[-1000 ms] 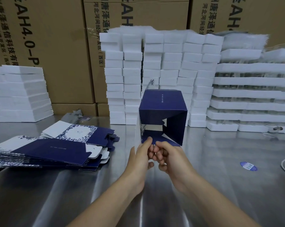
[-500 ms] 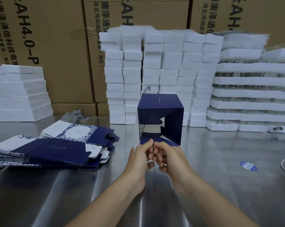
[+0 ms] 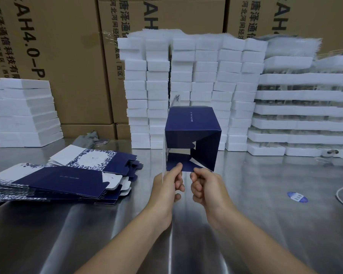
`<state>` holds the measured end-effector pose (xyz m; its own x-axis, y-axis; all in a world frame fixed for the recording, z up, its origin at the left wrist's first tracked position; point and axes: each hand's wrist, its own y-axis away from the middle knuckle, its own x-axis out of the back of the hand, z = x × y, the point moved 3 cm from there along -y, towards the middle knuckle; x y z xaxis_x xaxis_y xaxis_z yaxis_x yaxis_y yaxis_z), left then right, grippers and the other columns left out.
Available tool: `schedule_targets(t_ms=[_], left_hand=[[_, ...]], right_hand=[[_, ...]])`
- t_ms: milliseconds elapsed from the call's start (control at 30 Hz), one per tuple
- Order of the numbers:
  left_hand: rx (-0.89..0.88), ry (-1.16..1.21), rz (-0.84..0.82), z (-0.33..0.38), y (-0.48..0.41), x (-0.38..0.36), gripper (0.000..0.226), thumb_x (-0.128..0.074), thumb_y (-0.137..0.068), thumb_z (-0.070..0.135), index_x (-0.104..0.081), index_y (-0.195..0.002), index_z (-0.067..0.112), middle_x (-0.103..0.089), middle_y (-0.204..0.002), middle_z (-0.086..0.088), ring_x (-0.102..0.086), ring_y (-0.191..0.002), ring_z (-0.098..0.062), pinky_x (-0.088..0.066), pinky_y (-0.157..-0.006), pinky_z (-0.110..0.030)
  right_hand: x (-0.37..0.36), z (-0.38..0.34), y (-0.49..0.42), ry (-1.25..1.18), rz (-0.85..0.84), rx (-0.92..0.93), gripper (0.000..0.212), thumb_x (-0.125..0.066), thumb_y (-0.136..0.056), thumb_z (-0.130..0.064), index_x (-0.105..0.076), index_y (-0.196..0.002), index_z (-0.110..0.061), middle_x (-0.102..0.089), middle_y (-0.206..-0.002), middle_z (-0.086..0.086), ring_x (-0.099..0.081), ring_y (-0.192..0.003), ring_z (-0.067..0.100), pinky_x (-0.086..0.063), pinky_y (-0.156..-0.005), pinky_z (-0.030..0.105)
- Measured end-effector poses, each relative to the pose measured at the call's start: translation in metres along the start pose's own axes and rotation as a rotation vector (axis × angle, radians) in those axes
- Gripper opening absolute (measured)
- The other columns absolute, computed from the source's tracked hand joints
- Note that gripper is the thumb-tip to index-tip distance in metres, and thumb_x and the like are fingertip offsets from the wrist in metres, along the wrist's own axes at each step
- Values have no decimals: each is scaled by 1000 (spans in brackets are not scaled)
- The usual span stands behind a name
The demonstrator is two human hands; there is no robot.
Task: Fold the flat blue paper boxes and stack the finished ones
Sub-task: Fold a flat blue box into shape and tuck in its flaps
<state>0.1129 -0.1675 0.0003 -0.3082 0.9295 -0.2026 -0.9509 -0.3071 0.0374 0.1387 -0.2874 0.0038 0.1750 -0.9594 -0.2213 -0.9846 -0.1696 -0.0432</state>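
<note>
Frame centre: half-formed blue box point(image 3: 192, 123) held up, open end toward the person. Left hand point(image 3: 167, 186) and right hand point(image 3: 207, 187) each pinch its bottom flap, probably to tuck it. Flat blanks point(image 3: 54, 179) lie lower left.

Hands part: a second ago the left hand point(image 3: 166, 186) and right hand point(image 3: 206, 186) are bunched knuckle to knuckle at the near edge of the blue box point(image 3: 192, 121); now a clear gap shows between them. Each pinches its own spot along the lower flap point(image 3: 186, 168), left thumb near the flap's left end, right thumb and forefinger nearer the right. The box itself sits a touch higher than half a second ago.
</note>
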Motion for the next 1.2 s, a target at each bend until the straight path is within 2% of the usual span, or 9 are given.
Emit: schedule_targets(t_ms=[333,500,633,700,800,933,1033,1100,1200], left_hand=[[-34,-95,21,0,-7,4,40,-52,-108,40,-61,-73,21,-47,-57,7,-51,-61,-11,-40,-69,-31],[40,-201,-227,1,-8,5,13,-71,-101,27,-74,-107,15,-72,-81,2,-73,-77,-12,-52,-65,-26],[-25,-236,-96,4,-15,17,51,-56,-96,-11,-57,-140,15,-69,-118,-4,-74,-94,-19,-59,-73,-34],[-139,-189,-2,12,-18,24,83,-49,-97,-16,-37,-157,40,-55,-136,2,-70,-102,-16,-60,-78,-37],[-291,-140,-70,17,-20,27,92,-61,-99,-6,-30,-156,59,-42,-146,20,-65,-112,1,-62,-95,-38],[-397,-323,-172,13,-20,24,88,-77,-93,9,-37,-156,54,-44,-151,34,-52,-127,12,-49,-113,-34],[-435,-295,-254,11,-20,19,87,-81,-85,1,-50,-140,61,-63,-137,31,-61,-126,4,-55,-102,-25],[-405,-268,-241,11,-20,20,83,-84,-83,7,-51,-130,67,-64,-128,37,-67,-114,5,-60,-95,-30],[-272,-129,-190,9,-21,21,84,-85,-86,11,-45,-144,57,-56,-138,28,-72,-107,-2,-65,-87,-38]], right_hand=[[13,-1,-9,30,113,25,41,-51,-107,-29,-56,-69,-14,-38,-52,-2,-32,-43,11,-26,-45,23],[27,-2,-17,77,180,28,37,-48,-105,-21,-49,-68,-15,-32,-49,-4,-26,-41,12,-22,-42,23],[44,-8,-20,165,250,83,36,-50,-99,-20,-43,-65,-17,-28,-52,-4,-22,-48,16,-19,-48,28],[50,-10,-21,181,274,90,33,-53,-97,-23,-40,-67,-18,-30,-57,-1,-22,-53,18,-18,-53,31],[54,-13,-20,233,280,103,37,-55,-91,-33,-28,-72,-18,-28,-66,3,-22,-62,21,-18,-60,36],[55,-14,-16,434,250,239,46,-50,-82,-47,-33,-76,-5,-33,-67,1,-29,-65,21,-27,-63,38],[52,-14,-16,487,229,333,46,-51,-87,-52,-49,-82,-6,-57,-73,4,-52,-72,24,-50,-69,48],[50,-12,-17,474,193,369,32,-55,-95,-51,-55,-90,-20,-67,-87,-8,-64,-85,15,-57,-78,49],[46,-6,-21,451,106,395,15,-57,-95,-53,-55,-107,-44,-67,-101,-23,-64,-92,-3,-57,-80,36]])
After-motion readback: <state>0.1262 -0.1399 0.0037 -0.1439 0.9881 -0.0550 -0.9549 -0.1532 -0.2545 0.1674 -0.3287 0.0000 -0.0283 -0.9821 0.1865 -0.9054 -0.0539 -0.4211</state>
